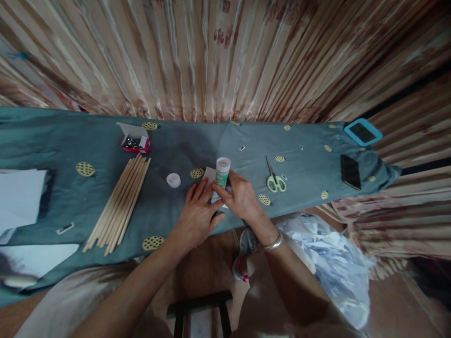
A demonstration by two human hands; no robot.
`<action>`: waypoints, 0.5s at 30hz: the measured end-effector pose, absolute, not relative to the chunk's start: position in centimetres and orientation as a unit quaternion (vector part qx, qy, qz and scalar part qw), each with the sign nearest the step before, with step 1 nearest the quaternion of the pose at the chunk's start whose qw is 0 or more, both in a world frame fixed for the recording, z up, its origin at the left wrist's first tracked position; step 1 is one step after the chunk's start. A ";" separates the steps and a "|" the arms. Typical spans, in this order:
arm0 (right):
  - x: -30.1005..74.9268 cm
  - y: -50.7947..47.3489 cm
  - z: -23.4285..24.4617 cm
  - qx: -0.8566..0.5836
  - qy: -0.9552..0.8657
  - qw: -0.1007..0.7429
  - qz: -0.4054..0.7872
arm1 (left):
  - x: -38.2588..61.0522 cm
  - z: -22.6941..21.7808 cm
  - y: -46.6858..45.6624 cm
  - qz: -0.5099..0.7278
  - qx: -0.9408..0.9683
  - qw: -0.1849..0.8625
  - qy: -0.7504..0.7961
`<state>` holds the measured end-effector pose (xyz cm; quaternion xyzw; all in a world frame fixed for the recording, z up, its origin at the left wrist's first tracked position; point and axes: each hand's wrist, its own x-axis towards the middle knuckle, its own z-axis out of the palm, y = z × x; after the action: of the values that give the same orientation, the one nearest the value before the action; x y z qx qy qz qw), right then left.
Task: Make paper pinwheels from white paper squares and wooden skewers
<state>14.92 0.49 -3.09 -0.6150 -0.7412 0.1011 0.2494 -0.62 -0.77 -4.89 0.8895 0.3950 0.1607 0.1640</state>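
My right hand (240, 196) is closed around a white and green glue stick (222, 172), held upright with its tip down on a small white paper (210, 175). My left hand (197, 213) lies beside it with fingers stretched flat, pressing on the paper on the teal cloth (52, 141). The glue stick's white cap (173, 180) sits on the cloth to the left of my hands.
A bundle of wooden sticks (120, 204) lies at the left. A red box of clips (136, 141) stands behind them. Green-handled scissors (275, 178) lie at the right, with a black phone (350, 171) and a blue-framed device (362, 132) beyond. White paper sheets (19, 197) sit far left; a plastic bag of scraps (327, 258) hangs below.
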 end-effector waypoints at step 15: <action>15.7 -0.2 -3.7 -0.607 -0.746 0.253 0.104 | -0.7 -4.4 -1.1 0.149 0.885 0.192 0.397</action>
<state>15.71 -0.21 -3.72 -0.6068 -0.7464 0.1040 0.2529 -0.75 -1.13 -4.43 0.8853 0.3965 0.1492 0.1916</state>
